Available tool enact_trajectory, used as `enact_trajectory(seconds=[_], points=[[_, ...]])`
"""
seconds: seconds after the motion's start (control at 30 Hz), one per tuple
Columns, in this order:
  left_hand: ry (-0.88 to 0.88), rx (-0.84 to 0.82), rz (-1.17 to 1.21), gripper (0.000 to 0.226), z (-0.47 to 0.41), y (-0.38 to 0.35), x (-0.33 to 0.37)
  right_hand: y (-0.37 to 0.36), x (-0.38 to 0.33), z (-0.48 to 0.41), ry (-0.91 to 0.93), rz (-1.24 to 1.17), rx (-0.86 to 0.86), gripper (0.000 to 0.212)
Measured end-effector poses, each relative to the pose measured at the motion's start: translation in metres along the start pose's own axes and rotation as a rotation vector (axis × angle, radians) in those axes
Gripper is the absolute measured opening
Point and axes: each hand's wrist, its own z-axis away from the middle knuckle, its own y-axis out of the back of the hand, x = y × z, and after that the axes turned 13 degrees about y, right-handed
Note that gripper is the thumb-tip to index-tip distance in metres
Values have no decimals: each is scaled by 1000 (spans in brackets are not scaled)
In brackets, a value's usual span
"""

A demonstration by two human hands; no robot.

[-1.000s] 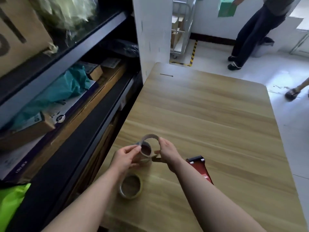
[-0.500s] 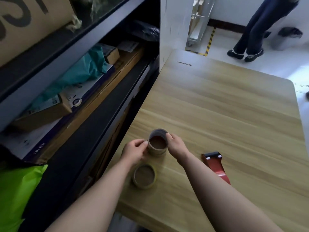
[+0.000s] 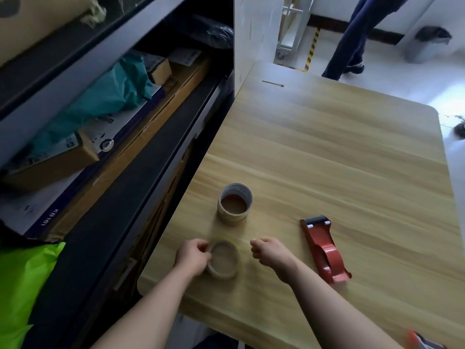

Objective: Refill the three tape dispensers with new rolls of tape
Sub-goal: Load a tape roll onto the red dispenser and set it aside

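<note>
Left hand [image 3: 193,258] fingers pinch rim of flat-lying tape roll [image 3: 223,260]; right hand [image 3: 270,251] loosely curled, empty. Risk: one-sided pinch may slip, roll escaping off near surface [image 3: 327,159] edge.

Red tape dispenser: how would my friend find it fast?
Look at the wooden table beside the shelves. Near its front, right of the person's right hand, lies the red tape dispenser. It is long and red; the tape rolls left of it are round and tan.
</note>
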Motion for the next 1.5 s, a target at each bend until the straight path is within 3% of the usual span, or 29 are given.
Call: enact_trajectory(seconds=[0.27, 0.5, 0.67, 0.8, 0.93, 1.1, 1.17, 1.5], points=[[-114, -252, 179, 37, 27, -42, 47, 62, -8, 39, -4, -276, 20, 16], [-15, -562, 436, 34, 69, -74, 107, 113, -13, 73, 127, -710, 141, 19], [-2, -721, 510, 40, 95, -92, 139, 143, -14, 97, 246, -777, 154, 26], [-149, -741, 313, 31, 118, -102, 155, 161, -11, 111, 311, -839, 203, 21], [-193, -830, 355, 26, 132, -106, 167, 173, -6, 121, 313, -857, 239, 23], [-290, -888, 254, 77, 140, -114, 167, 183, 2, 129, 337, -836, 272, 22], [-295, -863, 254, 86, 141, -118, 167, 185, 5, 130, 339, -825, 263, 25], [-197, -816, 329, 57, 139, -125, 168, 185, 5, 134, 378, -817, 217, 26]])
